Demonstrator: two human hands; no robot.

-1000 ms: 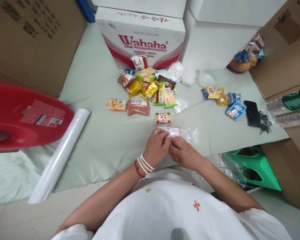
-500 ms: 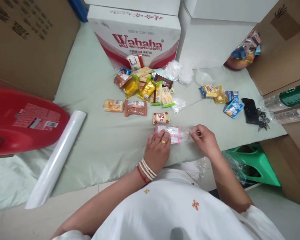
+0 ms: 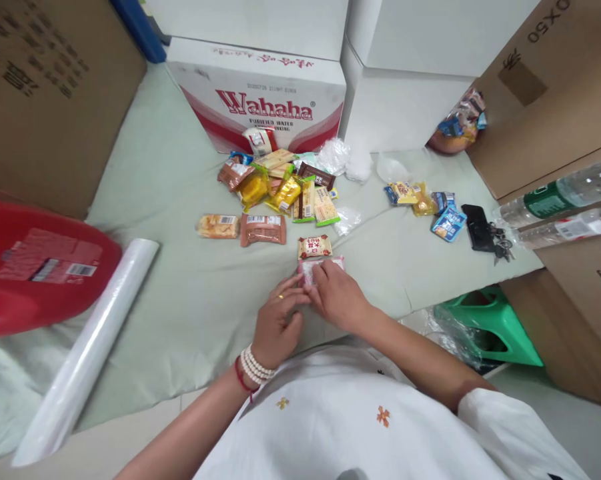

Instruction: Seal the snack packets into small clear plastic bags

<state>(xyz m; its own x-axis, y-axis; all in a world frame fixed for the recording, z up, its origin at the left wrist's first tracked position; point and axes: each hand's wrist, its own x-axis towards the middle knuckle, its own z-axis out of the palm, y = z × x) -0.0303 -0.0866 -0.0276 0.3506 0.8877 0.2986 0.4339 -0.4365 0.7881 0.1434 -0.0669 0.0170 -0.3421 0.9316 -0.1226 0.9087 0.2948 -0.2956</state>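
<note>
Since the frame half a second earlier, the right hand [image 3: 337,297] had come in from the loose end of the clear wrap and lay over the pink packet [image 3: 307,268]; the left hand [image 3: 276,327] had slid off the top of the packet to its near left corner. The wrap's end, drawn out to the right in that frame, no longer showed there.

Packet position: flat on the table [image 3: 195,300], close to its near edge, just below the cream-and-red wrapped snack [image 3: 315,247].

Handling (judged): light, with a slick, crinkly film skin; whatever was inside could not be seen, so stiffness was uncertain and the contents might have been crumbly. Best hold: lightly by the two short ends or along the edges, with no hard press on the middle, since loose film could slip under the fingers.

Pose: both forearms reached in from the near side, wrists low, hands nearly meeting. Left fingers were slightly bent, tips at the packet's corner, thumb standing apart from them. Right fingers were curled close together over the packet's top; its thumb was hidden, so whether they pinched anything could not be told.
</note>
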